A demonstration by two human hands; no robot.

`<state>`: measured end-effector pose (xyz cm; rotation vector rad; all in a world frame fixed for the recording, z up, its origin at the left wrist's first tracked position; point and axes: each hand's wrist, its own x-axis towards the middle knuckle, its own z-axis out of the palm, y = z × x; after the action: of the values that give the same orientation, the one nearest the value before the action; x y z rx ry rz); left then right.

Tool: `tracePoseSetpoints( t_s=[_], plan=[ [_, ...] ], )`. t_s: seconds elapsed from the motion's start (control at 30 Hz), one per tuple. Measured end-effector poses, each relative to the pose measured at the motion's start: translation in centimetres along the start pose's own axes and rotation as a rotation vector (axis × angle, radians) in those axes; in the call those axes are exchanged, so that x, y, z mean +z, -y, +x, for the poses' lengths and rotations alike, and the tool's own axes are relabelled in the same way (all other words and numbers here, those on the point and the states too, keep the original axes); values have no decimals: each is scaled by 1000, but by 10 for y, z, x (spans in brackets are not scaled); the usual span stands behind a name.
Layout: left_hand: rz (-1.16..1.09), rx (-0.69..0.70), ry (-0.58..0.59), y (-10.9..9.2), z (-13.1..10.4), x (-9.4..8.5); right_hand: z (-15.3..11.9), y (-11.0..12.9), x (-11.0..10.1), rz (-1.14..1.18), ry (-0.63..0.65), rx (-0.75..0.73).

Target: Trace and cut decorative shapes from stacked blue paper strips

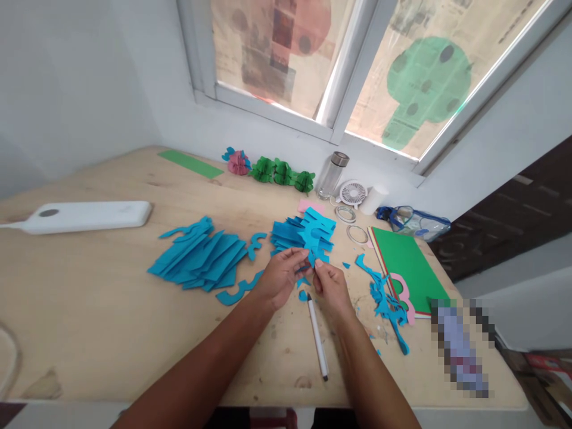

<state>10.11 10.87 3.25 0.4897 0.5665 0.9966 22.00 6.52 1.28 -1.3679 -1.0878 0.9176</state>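
Capped bottle beyond held blue paper

Blue paper, black-tipped white pen, green sheet, pink cutout

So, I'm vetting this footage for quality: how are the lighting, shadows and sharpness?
Head view: the window is brightest, partly washed out; shadows on the table look soft; fine detail in the blue paper between left hand and right hand is hard to make out; a pixelated patch masks part of the table's right side.
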Motion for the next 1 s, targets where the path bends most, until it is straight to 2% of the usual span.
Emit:
tracePoseSetpoints(
  t_s=[0.33,0.57,1.0],
  plan=[
    [-45,-83,72,-3,2,-4,-2,5,1,117,79,57],
    [-23,-54,43,-4,-1,0,-1,6,0,19,37,-35],
    [-26,-7,41,1,-2,2,-2,5,2,-22,-7,-32]
  ],
)
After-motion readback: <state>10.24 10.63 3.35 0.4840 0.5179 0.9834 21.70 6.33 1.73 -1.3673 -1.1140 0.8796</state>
